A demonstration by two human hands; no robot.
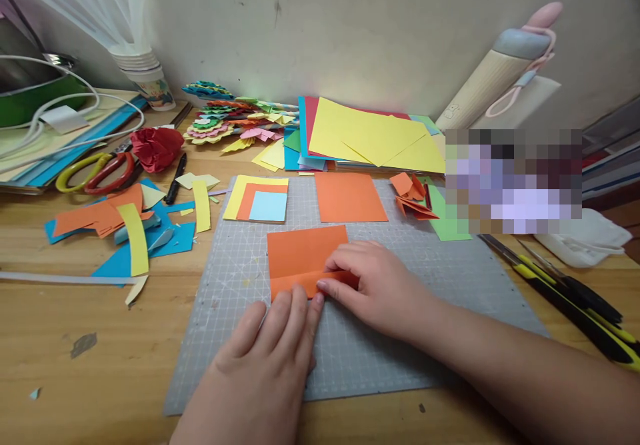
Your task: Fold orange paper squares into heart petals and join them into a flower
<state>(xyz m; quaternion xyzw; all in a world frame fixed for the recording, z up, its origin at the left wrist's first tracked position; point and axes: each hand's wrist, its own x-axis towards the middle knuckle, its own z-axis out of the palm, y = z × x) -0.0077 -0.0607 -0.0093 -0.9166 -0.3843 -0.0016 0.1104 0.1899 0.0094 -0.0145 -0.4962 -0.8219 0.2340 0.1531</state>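
A sheet of orange paper (305, 252) lies on the grey cutting mat (240, 352), with a strip along its near edge folded over. My left hand (273, 345) rests at that near edge, fingers stretched out and their tips on the fold. With thumb and fingers closed, my right hand (367, 278) pinches the right end of the folded strip and hides that corner. Beyond my hands, a flat orange square (350, 197) lies on the mat. To its left are stacked yellow, orange and light blue squares (269, 205); to its right, folded orange paper pieces (413, 197).
Paper scraps (170, 238), scissors (107, 172) and a black pen (176, 178) lie on the left. Coloured sheets (370, 132) and layered paper flowers (215, 125) sit against the wall. A yellow-black cutter (575, 305) and tweezers (550, 262) are on the right.
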